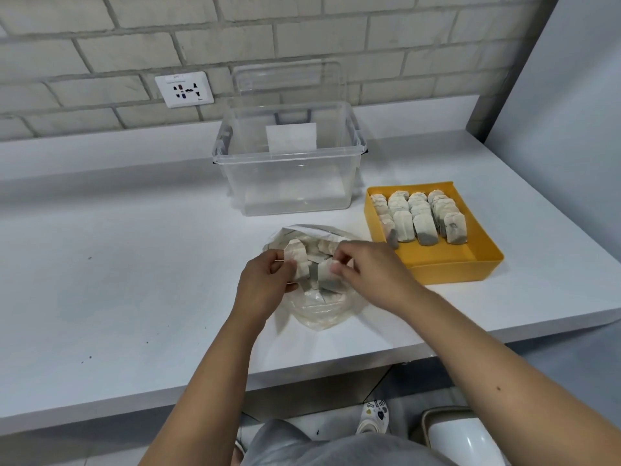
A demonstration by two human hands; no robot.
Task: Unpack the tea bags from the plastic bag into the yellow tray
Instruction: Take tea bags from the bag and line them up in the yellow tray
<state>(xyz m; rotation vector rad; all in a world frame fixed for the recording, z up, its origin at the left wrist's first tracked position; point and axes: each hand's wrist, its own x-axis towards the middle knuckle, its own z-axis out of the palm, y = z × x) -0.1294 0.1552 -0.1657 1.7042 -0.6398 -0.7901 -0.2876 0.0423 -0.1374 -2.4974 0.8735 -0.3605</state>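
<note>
The bag (pixel 312 309) lay open on the counter (pixel 134 264) just in front of you, its mouth turned toward the wall, with loose tea bags (pixel 323 245) heaped inside. Your left hand (pixel 265 280) was over the bag's left side, fingers curled in, thumb and fingertips pinching the left tea bag (pixel 297 260), which stood nearly upright above the pile. Your right hand (pixel 373 267) came in from the other side, fingers bent and close together, the thumb and first fingers nipping the top edge of the right tea bag (pixel 327 275), whose darker lower end hung down into the bag. The two held tea bags sat just beside each other; whether they touched, you could not tell from this view.

To the right, near the bag but apart from it, sat the tray (pixel 453 267), with four rows of packed tea bags (pixel 416 216) leaning against one another in its far half. Behind the bag stood a clear bin (pixel 289 183), its lid (pixel 289 82) propped against the brick wall. A socket (pixel 184 89) was set in the wall to the left.
</note>
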